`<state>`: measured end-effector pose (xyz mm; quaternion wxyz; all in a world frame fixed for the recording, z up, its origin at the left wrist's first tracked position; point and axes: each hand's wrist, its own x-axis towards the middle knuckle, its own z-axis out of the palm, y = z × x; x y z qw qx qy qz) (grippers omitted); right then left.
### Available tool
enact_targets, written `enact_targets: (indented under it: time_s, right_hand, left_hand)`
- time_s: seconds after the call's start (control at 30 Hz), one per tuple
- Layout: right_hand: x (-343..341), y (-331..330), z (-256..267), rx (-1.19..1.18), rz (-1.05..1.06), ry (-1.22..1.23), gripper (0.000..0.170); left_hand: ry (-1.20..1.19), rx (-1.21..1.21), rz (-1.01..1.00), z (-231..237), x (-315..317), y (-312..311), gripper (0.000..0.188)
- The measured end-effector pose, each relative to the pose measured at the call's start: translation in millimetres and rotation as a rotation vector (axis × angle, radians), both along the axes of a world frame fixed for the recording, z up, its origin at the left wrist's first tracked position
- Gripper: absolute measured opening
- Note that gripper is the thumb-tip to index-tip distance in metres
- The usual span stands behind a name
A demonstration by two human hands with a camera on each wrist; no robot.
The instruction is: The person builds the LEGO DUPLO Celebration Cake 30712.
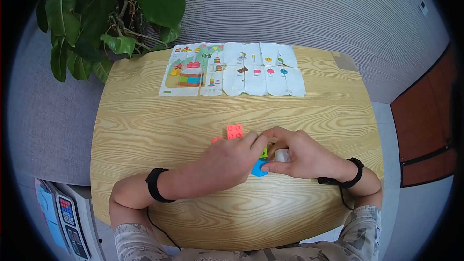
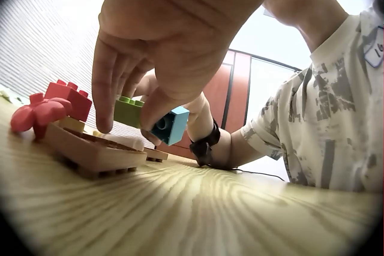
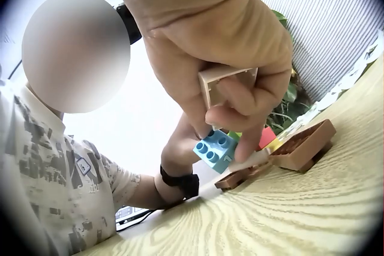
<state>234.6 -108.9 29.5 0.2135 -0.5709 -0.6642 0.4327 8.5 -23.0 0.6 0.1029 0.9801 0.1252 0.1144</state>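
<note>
Both hands meet over the near middle of the table. My left hand (image 1: 227, 159) pinches a green toy brick (image 2: 128, 112) between thumb and fingers. The right hand (image 1: 311, 157) holds a light-blue brick (image 3: 216, 151) by its thumb and fingers, right beside the green one. A white hollow brick (image 3: 206, 82) is tucked in the right hand's curled fingers. Beneath and beside the hands lie brown flat pieces (image 3: 309, 145). A red brick (image 1: 235, 131) stands just beyond the left hand, with a red flower-shaped piece (image 2: 39, 114) next to it.
An unfolded, creased instruction sheet (image 1: 232, 87) lies along the table's far edge. A leafy plant (image 1: 106, 24) leans over the far left corner. On the left below the table is a device with a keypad (image 1: 67, 212). Dark cables hang from both wrist bands.
</note>
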Motion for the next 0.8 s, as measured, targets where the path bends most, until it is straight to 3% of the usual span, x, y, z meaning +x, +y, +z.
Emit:
enact_targets:
  time_s: [0.37, 0.57, 0.67, 0.8]
  right_hand:
    - [7.1, -2.3, -13.7, 0.139, 0.002, 0.214, 0.076]
    - [16.6, -6.9, 39.3, 0.038, -0.076, 0.235, 0.056]
    - [24.1, -3.7, 23.1, 0.419, 0.061, 0.152, 0.039]
    - [17.0, -7.8, 25.3, 0.488, 0.074, 0.099, 0.028]
  left_hand:
    - [-0.076, 0.005, 0.089, 14.7, 0.1, -2.5, 0.050]
    - [-0.270, -0.304, 0.055, 44.6, -3.7, -1.8, 0.044]
    - [-0.387, -0.409, -0.013, 47.1, -3.4, 2.4, 0.041]
    - [-0.297, -0.534, -0.007, 49.9, -11.2, 6.5, 0.031]
